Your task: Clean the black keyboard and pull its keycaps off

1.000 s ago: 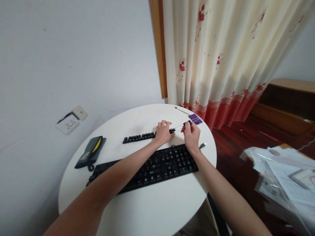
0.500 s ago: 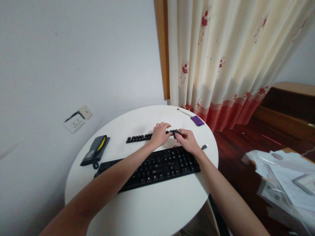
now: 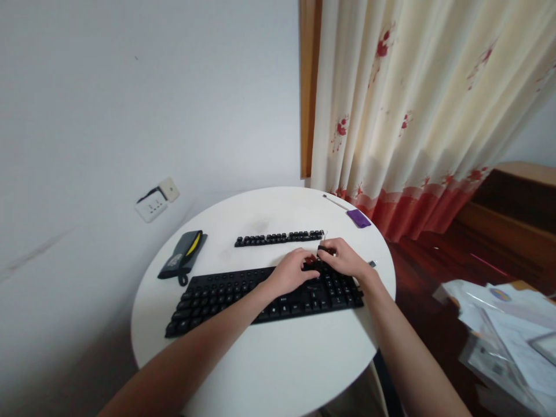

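Note:
A black keyboard (image 3: 243,284) lies on the round white table (image 3: 278,353), partly covered by my forearms. Over its upper right part, my left hand (image 3: 295,272) rests with thumb and fingers apart; no object shows between them. Just right of it, my right hand (image 3: 341,256) pinches a small black keycap puller (image 3: 322,248) whose thin wires stick up. Behind the keyboard stands a long row of loose black keycaps (image 3: 278,238), untouched by either hand. What lies directly under my fingertips is hidden.
A dark grey pouch (image 3: 180,255) with a yellow strip sits at the table's left. At the back right lie a thin brush (image 3: 334,201) and a purple cloth (image 3: 358,218). A USB plug (image 3: 372,264) is beside my right wrist. Papers (image 3: 516,324) are at the right.
Both hands have moved from the keycap row back toward me, over the keyboard's upper right. The whole row now shows. The view has shifted slightly left.

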The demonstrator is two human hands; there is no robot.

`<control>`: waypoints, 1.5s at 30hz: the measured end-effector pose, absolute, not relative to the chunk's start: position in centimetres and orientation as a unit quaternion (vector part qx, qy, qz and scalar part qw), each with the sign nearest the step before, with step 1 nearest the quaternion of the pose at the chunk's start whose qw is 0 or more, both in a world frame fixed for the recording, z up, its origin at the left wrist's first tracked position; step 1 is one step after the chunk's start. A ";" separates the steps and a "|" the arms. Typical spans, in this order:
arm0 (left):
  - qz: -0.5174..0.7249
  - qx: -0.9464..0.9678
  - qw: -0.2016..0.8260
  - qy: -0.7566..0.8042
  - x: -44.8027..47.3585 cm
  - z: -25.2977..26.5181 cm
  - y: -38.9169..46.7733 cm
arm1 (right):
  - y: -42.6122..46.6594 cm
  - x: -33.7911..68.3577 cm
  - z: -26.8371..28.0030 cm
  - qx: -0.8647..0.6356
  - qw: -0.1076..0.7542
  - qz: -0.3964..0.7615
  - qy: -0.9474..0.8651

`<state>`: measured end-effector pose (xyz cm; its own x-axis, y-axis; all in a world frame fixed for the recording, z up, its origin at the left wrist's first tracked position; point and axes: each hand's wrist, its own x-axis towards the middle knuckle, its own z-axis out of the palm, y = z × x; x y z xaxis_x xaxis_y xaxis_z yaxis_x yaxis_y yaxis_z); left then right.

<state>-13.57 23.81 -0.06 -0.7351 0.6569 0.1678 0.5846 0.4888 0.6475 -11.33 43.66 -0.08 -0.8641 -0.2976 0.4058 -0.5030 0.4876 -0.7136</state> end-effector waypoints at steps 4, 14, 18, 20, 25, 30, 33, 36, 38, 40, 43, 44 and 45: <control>0.364 0.376 0.039 0.851 -13.8 -1.2 23.7 | 43.5 -10.6 0.7 0.269 0.071 0.456 -0.845; 0.359 0.373 0.004 0.856 -13.7 -2.1 24.0 | 43.2 -11.2 -0.2 0.220 0.060 0.477 -0.849; 0.353 0.370 0.016 0.859 -13.8 -2.0 24.2 | 42.8 -11.6 -0.8 0.165 0.077 0.460 -0.869; 0.359 0.368 0.013 0.858 -13.7 -1.8 24.3 | 42.7 -11.6 -0.9 0.159 0.073 0.466 -0.868; 0.403 0.350 -0.020 0.845 -13.2 -1.2 24.3 | 42.4 -11.7 -0.6 0.145 0.136 0.520 -0.831; 0.428 0.325 -0.100 0.838 -12.8 -0.9 24.4 | 42.2 -11.9 -0.6 0.124 0.166 0.545 -0.812; 0.338 0.362 -0.115 0.861 -12.5 -0.7 24.4 | 42.2 -12.0 -0.8 0.118 0.155 0.560 -0.805; 0.241 0.393 -0.139 0.877 -12.2 -0.2 24.5 | 42.1 -12.0 -0.9 0.116 0.158 0.555 -0.809; 0.214 0.395 -0.162 0.879 -12.0 0.1 24.5 | 42.1 -12.0 -0.9 0.123 0.163 0.545 -0.813; 0.214 0.398 -0.178 0.874 -11.9 0.2 24.6 | 42.1 -11.9 -0.9 0.131 0.169 0.538 -0.816; 0.256 0.401 -0.174 0.862 -11.9 0.1 24.6 | 42.1 -11.9 -0.7 0.140 0.174 0.531 -0.817; 0.278 0.397 -0.169 0.858 -11.9 0.0 24.6 | 42.0 -11.8 -0.7 0.142 0.174 0.531 -0.817; 0.302 0.390 -0.164 0.854 -11.9 -0.1 24.7 | 42.0 -11.8 -0.7 0.142 0.175 0.532 -0.816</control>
